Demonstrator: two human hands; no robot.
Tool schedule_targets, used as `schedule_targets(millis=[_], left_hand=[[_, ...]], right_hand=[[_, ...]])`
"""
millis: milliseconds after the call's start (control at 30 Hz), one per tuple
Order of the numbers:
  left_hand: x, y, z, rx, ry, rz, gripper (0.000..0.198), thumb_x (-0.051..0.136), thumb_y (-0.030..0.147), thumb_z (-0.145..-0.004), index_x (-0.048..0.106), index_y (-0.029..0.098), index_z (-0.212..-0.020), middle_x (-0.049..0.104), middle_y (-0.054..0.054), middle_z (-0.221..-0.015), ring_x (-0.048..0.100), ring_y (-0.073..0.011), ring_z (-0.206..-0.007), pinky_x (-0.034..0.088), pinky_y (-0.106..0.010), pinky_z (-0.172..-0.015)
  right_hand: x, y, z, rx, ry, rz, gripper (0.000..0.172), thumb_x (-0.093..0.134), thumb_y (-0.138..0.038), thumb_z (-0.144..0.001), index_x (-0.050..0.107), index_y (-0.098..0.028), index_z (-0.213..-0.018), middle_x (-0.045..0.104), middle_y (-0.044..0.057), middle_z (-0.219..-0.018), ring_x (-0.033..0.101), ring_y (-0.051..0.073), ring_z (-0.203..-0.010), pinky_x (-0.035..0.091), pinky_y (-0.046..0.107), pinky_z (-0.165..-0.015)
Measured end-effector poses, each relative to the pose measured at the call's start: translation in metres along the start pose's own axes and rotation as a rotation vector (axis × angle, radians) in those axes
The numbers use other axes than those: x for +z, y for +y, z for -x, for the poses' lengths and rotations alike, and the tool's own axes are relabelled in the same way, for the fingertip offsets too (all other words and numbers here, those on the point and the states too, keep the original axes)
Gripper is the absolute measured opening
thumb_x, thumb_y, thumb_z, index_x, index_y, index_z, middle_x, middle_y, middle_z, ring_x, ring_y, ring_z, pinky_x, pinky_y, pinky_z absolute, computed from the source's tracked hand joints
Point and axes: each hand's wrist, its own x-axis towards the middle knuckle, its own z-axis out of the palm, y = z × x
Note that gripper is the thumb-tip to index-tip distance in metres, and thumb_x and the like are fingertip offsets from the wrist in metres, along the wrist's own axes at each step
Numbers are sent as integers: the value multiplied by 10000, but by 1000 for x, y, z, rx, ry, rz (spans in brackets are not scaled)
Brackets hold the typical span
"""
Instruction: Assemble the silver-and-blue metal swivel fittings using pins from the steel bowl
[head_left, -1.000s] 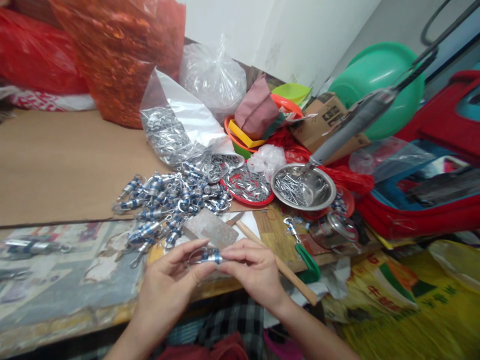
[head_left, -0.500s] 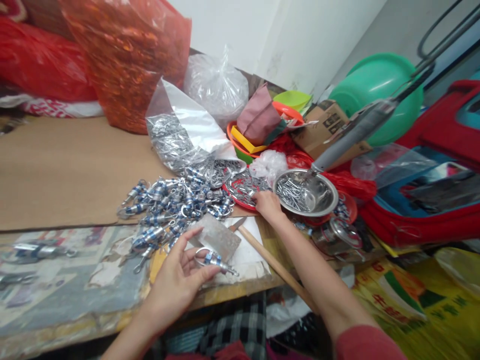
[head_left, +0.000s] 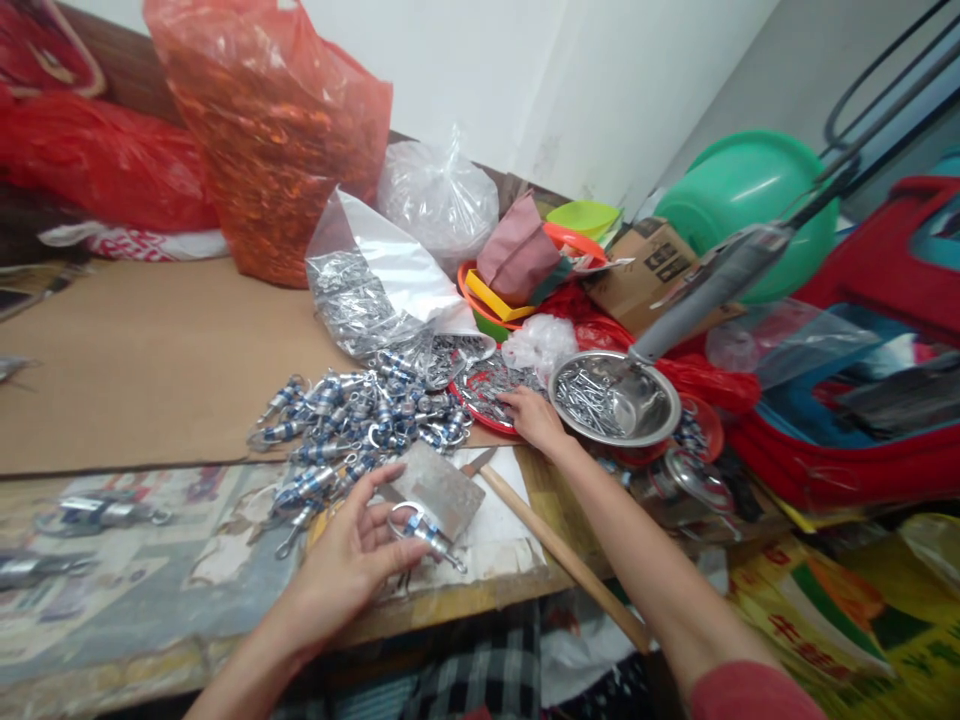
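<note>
My left hand (head_left: pixel 356 545) holds a metal hook bolt with blue bands (head_left: pixel 424 530) between thumb and fingers, its open hook toward my palm. Just behind it, a flat metal block (head_left: pixel 439 488) rests on the worktop. My right hand (head_left: pixel 534 418) reaches into a red plate (head_left: pixel 487 418) of small metal pins. Its fingertips are pinched low among the pins, and I cannot make out what is between them. To the left lies a heap of similar blue-banded hook bolts (head_left: pixel 337 415). A wooden-handled tool (head_left: pixel 555 545) lies between my arms.
A steel bowl (head_left: pixel 664 425) of metal pins stands right of the plate. Behind are a clear bag of metal parts (head_left: pixel 356 300), an orange bag (head_left: pixel 277 150) and a green basin (head_left: pixel 750 200). A grey-handled tool (head_left: pixel 712 290) slants above the bowl. Cardboard (head_left: pixel 150 370) covers the left worktop.
The whole view has shifted slightly, so things sit lower in the picture. My right index finger now reaches out further over the pins. My left hand still holds the hook bolt.
</note>
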Motion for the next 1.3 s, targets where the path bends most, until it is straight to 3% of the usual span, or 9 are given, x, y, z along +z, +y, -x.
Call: schedule_targets(millis=[133, 267, 400, 633, 867, 1100, 1300], left_hand=[[4, -4, 0, 17, 69, 21, 772, 742, 238, -526, 342, 218, -1186, 612, 20, -730, 639, -189, -747, 494, -325, -696], [5, -10, -1, 49, 131, 26, 782, 742, 262, -520, 342, 228, -1191, 602, 16, -745, 631, -174, -695, 505, -316, -643], [5, -11, -1, 56, 116, 36, 785, 737, 255, -524, 330, 234, -1195, 579, 33, -713, 618, -159, -635, 503, -291, -569], [6, -10, 1, 61, 98, 46, 769, 732, 259, -537, 324, 247, -1189, 595, 27, -724, 631, -178, -655, 494, -276, -528], [6, -9, 1, 56, 98, 48, 769, 727, 239, -546, 317, 243, -1197, 601, 19, -736, 625, -167, -643, 492, -260, -512], [6, -10, 1, 66, 100, 44, 767, 725, 217, -557, 310, 239, -1201, 599, 19, -728, 604, -153, -623, 483, -240, -495], [6, -9, 0, 42, 92, 17, 769, 722, 222, -571, 298, 247, -1212, 590, 21, -733, 597, -148, -625, 479, -242, -502]], right_hand=[[3, -3, -3, 7, -5, -40, 278, 506, -315, -817, 599, -252, -1071, 601, 34, -1031, 542, 142, -964, 381, 197, -815], [7, -6, -9, 88, -16, -45, 232, 492, -301, -826, 634, -232, -996, 633, 46, -987, 559, 161, -941, 392, 226, -795], [9, -6, -11, 127, -50, -34, 211, 491, -274, -832, 622, -197, -979, 639, 65, -951, 571, 181, -921, 419, 261, -760], [6, -7, -12, 127, -69, 0, 252, 486, -298, -848, 522, -151, -1049, 544, 61, -1061, 548, 176, -920, 458, 378, -780], [3, -6, -3, 144, 10, -9, 251, 469, -182, -836, 574, -175, -1064, 570, 99, -1047, 526, 183, -987, 384, 259, -825], [2, -3, -3, 124, -30, -54, 230, 495, -309, -814, 637, -258, -989, 635, 36, -979, 561, 168, -952, 395, 227, -797], [1, -21, -17, 195, -44, -68, 225, 610, -182, -678, 667, -119, -886, 658, 160, -899, 601, 268, -873, 432, 306, -737]])
